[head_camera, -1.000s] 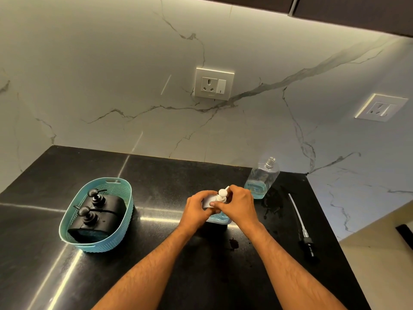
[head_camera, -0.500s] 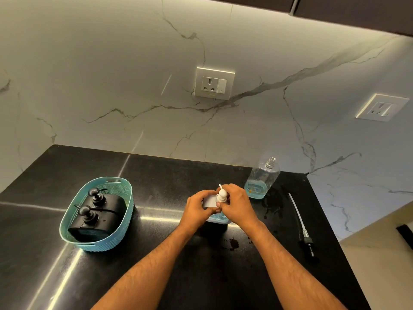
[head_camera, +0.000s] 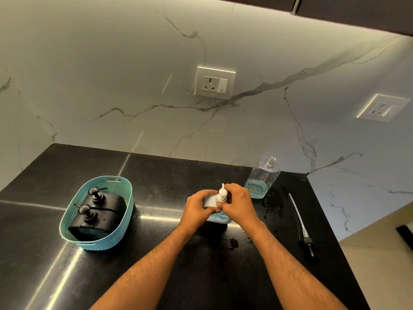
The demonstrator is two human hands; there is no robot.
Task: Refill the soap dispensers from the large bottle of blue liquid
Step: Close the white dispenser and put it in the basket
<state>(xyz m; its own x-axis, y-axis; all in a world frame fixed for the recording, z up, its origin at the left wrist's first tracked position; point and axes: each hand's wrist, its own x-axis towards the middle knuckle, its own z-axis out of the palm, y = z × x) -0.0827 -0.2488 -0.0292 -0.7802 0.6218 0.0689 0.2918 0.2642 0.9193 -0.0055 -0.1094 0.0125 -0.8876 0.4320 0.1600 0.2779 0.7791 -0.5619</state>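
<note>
A: What sort of place are we looking at?
B: Home kitchen, prob. Black stone countertop is running into a corner w/ marble backsplash, dark cabinets are hanging overhead w/ under-cab lighting glowing.
A: Anything else pointing that way?
B: Two wall sockets are sitting above counter level. Typical domestic setup.
</note>
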